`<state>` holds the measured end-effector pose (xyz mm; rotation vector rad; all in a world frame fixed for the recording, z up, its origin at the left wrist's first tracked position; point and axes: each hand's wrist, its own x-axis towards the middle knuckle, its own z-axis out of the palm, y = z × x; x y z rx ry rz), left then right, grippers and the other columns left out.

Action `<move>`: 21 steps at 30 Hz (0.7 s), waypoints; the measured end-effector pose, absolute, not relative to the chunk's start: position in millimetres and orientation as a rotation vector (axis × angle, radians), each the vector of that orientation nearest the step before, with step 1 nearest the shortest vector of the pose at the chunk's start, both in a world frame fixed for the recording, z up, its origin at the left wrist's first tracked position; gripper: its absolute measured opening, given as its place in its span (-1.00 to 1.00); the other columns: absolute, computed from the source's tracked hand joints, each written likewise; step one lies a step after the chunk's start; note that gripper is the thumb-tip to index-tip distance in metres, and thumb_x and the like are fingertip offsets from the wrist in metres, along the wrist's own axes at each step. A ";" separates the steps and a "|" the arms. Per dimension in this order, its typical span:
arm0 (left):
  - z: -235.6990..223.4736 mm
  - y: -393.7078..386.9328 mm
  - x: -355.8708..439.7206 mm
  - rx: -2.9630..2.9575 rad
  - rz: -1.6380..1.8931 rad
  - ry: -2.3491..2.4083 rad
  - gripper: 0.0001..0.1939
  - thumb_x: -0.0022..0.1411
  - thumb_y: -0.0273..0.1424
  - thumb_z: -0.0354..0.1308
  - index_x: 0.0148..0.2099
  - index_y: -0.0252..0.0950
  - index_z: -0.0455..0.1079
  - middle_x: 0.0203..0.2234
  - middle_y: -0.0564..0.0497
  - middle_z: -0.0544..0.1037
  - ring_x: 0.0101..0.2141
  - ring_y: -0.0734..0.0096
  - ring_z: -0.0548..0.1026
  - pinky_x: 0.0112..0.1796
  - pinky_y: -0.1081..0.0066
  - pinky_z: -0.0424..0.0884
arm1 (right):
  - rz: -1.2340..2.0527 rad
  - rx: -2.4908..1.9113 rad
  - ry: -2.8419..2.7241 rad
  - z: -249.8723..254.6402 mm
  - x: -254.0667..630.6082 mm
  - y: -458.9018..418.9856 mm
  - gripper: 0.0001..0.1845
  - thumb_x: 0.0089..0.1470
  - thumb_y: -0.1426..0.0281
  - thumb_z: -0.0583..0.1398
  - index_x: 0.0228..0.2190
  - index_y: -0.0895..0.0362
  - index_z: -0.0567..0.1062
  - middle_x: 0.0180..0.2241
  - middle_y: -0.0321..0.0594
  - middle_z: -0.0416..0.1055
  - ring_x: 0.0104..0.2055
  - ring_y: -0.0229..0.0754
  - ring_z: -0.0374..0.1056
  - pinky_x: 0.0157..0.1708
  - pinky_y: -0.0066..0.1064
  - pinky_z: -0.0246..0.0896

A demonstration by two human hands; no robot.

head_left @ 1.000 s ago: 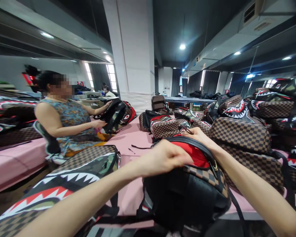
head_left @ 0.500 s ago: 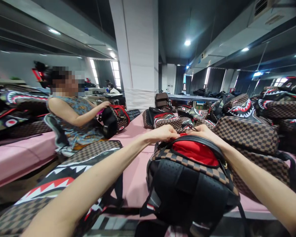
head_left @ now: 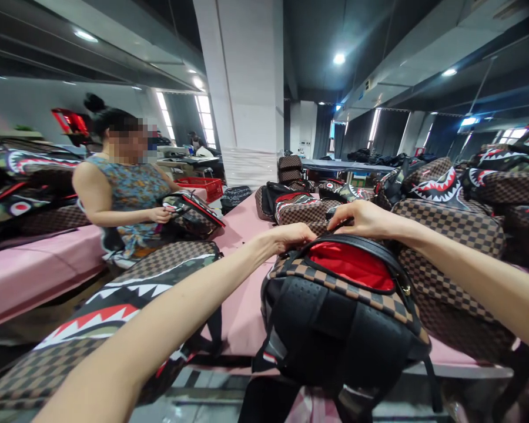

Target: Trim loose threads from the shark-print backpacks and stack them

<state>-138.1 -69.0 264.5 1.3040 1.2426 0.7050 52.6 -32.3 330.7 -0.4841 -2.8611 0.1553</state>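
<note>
A backpack (head_left: 344, 329) with brown checks and a black padded back stands at the table's front edge, back panel towards me. Its top is unzipped and red lining (head_left: 352, 264) shows inside. My left hand (head_left: 295, 236) is closed at the far left of the opening, gripping the rim, its fingertips partly hidden. Over the far rim arches my right hand (head_left: 364, 220), thumb and fingers bent together around a small dark piece that I cannot make out. The bag's far face is hidden from me.
Another checked backpack with a shark-mouth print (head_left: 92, 323) lies at my left. Stacked checked bags (head_left: 449, 235) stand close on the right, more behind. Across the pink table (head_left: 242, 282) a co-worker (head_left: 119, 182) handles a bag, near a red crate (head_left: 203, 188) and a pillar (head_left: 247, 94).
My right hand has lifted slightly and opened a wider arch over the rim. My left hand stays at the rim. The co-worker has tilted their bag and lowered a hand; a red crate now shows.
</note>
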 end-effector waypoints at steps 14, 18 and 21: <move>263.9 -69.9 -135.4 1.281 0.671 1.239 -0.88 -0.33 -0.46 0.15 -0.73 -0.38 0.27 -0.85 0.13 0.28 -0.77 0.66 0.15 -0.71 0.56 -0.04 | 0.079 -0.450 -2.922 339.2 44.0 -43.2 -0.79 -0.03 0.40 0.18 -0.35 0.10 0.61 -0.36 -0.28 0.54 -0.36 -0.24 0.39 -0.33 -0.49 0.15; 264.9 -70.8 -135.7 1.294 0.672 1.255 -0.90 -0.32 -0.46 0.12 -0.72 -0.38 0.27 -0.83 0.11 0.30 -0.76 0.64 0.17 -0.70 0.55 -0.02 | -0.033 -0.414 -2.950 341.0 38.4 -45.8 -0.81 -0.01 0.41 0.17 -0.39 0.10 0.61 -0.37 -0.28 0.53 -0.34 -0.24 0.37 -0.34 -0.49 0.10; 264.3 -71.3 -136.0 1.319 0.686 1.283 -0.89 -0.29 -0.47 0.10 -0.73 -0.37 0.26 -0.83 0.11 0.29 -0.76 0.63 0.17 -0.69 0.55 0.01 | -0.114 -0.401 -2.973 342.0 34.7 -46.8 -0.82 -0.01 0.40 0.18 -0.41 0.09 0.61 -0.36 -0.28 0.53 -0.32 -0.22 0.36 -0.33 -0.48 0.08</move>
